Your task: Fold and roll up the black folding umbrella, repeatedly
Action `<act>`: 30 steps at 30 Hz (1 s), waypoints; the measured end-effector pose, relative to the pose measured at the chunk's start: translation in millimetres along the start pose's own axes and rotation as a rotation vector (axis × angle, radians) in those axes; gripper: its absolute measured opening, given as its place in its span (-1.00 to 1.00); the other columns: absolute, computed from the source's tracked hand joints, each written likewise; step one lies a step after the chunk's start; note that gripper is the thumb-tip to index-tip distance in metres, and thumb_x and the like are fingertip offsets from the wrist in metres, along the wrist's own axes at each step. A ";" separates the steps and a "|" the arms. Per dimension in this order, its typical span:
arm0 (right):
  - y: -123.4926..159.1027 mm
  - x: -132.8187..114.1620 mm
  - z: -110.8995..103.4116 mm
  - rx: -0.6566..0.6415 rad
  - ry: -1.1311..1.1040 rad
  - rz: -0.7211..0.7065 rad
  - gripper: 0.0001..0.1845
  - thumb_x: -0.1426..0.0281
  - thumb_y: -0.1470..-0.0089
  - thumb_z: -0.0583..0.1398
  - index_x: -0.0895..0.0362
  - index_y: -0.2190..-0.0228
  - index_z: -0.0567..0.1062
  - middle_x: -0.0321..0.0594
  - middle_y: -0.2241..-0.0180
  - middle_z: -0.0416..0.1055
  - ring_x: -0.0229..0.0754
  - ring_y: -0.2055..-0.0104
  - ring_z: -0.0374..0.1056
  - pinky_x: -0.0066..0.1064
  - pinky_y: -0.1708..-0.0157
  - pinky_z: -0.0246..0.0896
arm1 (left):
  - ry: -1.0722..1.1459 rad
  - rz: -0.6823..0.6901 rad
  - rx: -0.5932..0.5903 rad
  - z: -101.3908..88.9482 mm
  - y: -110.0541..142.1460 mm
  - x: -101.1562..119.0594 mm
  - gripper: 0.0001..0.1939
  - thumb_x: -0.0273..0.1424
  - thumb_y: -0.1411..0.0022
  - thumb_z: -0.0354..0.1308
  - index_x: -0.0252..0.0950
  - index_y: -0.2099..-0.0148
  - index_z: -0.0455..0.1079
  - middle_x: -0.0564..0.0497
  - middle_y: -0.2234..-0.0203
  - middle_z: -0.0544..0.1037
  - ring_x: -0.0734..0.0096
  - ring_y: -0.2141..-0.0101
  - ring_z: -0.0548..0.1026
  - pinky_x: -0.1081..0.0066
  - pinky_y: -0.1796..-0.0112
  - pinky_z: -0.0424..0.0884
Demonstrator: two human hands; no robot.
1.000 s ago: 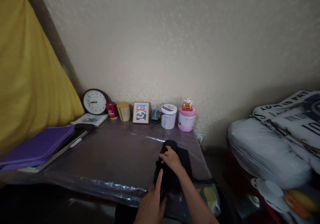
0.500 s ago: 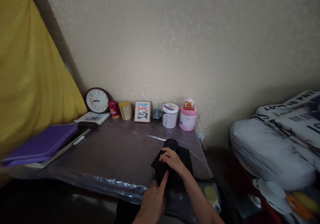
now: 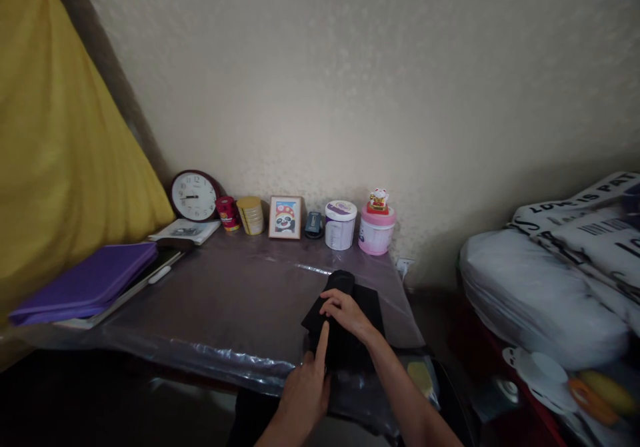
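Note:
A folded black cloth (image 3: 367, 304) lies near the right front of the table, its exact kind hard to make out in the dark folds. My right hand (image 3: 347, 312) rests on top of it, fingers spread and slightly bent, pressing on the folded part. Just nearer to me, my left hand (image 3: 306, 388) reaches in with its index finger stretched out onto the cloth. The other left fingers are curled and partly hidden beneath the hand. Neither hand shows a grip on the fabric.
Plastic film covers the table (image 3: 240, 287). Along the wall stand a clock (image 3: 194, 196), a picture frame (image 3: 285, 218), a white tub (image 3: 341, 226) and a pink tub (image 3: 377, 232). A purple folder (image 3: 95, 280) lies left; a bulky white bundle (image 3: 530, 287) sits right.
My left index finger has slid forward over the cloth, closer to my right hand. The right hand stays nearly in place on the fabric. The view has tipped slightly down.

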State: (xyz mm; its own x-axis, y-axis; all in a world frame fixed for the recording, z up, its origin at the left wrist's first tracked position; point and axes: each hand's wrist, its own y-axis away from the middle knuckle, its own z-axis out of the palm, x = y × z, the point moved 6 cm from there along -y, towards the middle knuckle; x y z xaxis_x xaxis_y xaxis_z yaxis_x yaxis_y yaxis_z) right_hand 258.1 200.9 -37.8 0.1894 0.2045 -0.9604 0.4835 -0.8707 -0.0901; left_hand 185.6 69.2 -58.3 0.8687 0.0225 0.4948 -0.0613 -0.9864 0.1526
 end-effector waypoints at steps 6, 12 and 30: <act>9.5 -14.9 5.7 -0.037 0.237 -0.113 -0.80 0.42 0.01 0.09 0.12 0.29 0.43 -0.29 0.46 0.47 -0.25 0.38 0.38 -0.39 0.31 0.25 | -0.075 -0.050 -0.051 2.9 -8.1 -2.7 -0.20 -0.49 -0.13 -0.07 -0.33 -0.28 -0.48 -0.15 0.18 0.45 0.30 0.24 0.46 0.40 0.26 0.29; 53.0 -39.6 13.5 -0.011 0.563 -0.445 -0.79 0.44 -0.12 0.04 0.05 0.28 0.46 -0.26 0.25 0.46 -0.21 0.13 0.29 -0.31 0.10 0.17 | -0.069 -0.096 -0.065 4.9 -6.9 -3.0 -0.28 -0.48 -0.17 -0.13 -0.41 -0.29 -0.41 -0.19 0.13 0.45 0.25 0.20 0.46 0.39 0.23 0.29; -53.3 9.6 -49.5 0.233 0.964 -0.314 -0.69 0.40 -0.17 -0.03 0.13 0.14 0.44 -0.11 0.08 0.41 -0.13 -0.04 0.22 -0.16 -0.05 0.00 | -0.033 -0.160 -0.090 12.8 -10.3 -10.7 -0.26 -0.43 -0.19 -0.12 -0.51 -0.27 -0.46 -0.25 0.16 0.49 0.21 0.20 0.47 0.34 0.25 0.30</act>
State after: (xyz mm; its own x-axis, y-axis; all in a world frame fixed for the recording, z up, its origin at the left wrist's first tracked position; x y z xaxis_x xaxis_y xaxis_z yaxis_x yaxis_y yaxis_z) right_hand 276.5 271.4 -29.2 0.7358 0.6184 -0.2759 0.4713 -0.7603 -0.4471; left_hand 183.2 77.1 -76.1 0.8864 0.1709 0.4303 0.0360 -0.9520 0.3040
